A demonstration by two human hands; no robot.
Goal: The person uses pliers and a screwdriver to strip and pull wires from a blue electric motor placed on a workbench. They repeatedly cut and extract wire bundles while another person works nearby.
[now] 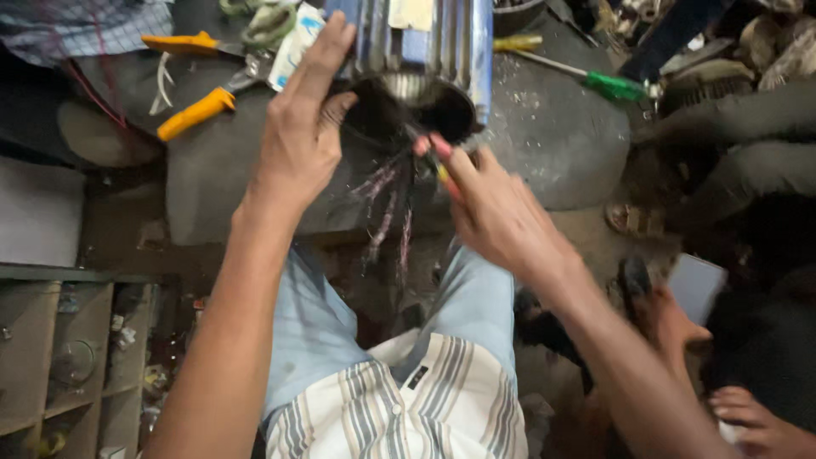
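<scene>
Dark surface point(544, 144) carried a motor point(425, 51); left hand point(297, 136) lay spread on its side, right hand point(493, 212) pinched a tool point(442, 170) at its mouth.

The motor housing point(425, 51) lay on the round work surface point(552, 144), its open end toward the person, loose wires point(387, 212) hanging out of the opening. The left hand point(302, 127) rested on the housing's left side; the right hand point(497, 212) sat just before the opening with a small tool point(442, 170). Pliers point(200, 106) lay left of the housing, a screwdriver point(586, 81) right of it.
</scene>
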